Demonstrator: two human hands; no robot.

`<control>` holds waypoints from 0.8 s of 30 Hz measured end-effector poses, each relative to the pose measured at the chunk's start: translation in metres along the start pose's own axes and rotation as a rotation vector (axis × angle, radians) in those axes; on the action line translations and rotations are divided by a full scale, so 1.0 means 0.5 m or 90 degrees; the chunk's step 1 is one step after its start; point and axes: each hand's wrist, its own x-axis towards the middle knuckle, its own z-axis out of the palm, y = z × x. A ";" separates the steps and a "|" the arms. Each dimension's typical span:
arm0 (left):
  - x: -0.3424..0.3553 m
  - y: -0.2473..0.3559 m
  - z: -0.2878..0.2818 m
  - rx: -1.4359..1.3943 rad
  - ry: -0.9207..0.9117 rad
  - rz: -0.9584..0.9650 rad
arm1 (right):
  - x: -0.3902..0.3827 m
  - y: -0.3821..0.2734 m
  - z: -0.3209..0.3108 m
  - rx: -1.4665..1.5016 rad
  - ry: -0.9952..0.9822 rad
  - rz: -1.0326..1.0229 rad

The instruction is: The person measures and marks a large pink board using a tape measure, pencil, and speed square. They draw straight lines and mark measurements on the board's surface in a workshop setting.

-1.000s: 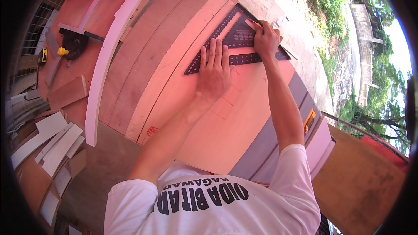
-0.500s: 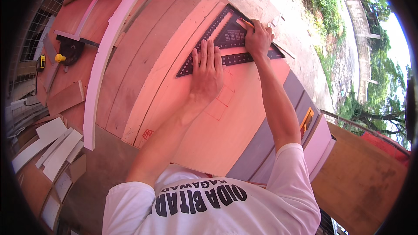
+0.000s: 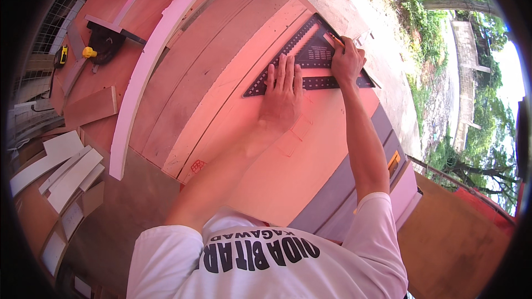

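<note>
A black triangular square (image 3: pixel 317 54) with white markings lies flat on a pale wooden board (image 3: pixel 260 180). My left hand (image 3: pixel 281 99) rests on the square's lower left part, fingers stretched out and pressing it against the wood. Over its right side, my right hand (image 3: pixel 348 66) is closed around a thin pencil (image 3: pixel 336 40), close to the square's slanted upper right edge. The pencil's tip is too small to make out. Below the square, thin red lines (image 3: pixel 293 139) form box shapes on the board, and a small red scribble (image 3: pixel 197 166) lies beside my left forearm.
A long white strip (image 3: pixel 145 63) runs along the left. Beyond it are a black tool with a yellow knob (image 3: pixel 90 52) and a yellow tape measure (image 3: pixel 62 55). White offcuts (image 3: pixel 72 180) are stacked lower left. An orange-handled tool (image 3: pixel 393 161) lies right of my right forearm.
The whole view has shifted, so the board, square and hands appear farther right. Both hands keep nearly the same places on the square, with the pencil still in my right hand.
</note>
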 end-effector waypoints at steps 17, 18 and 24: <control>-0.002 -0.006 -0.009 -0.008 -0.013 0.004 | 0.001 0.007 -0.032 -0.021 -0.037 -0.054; -0.003 -0.008 -0.003 -0.032 -0.001 0.003 | 0.000 0.015 -0.051 -0.021 -0.061 -0.061; 0.002 -0.009 -0.009 -0.056 -0.005 -0.003 | -0.092 0.220 -0.137 -0.048 -0.110 0.121</control>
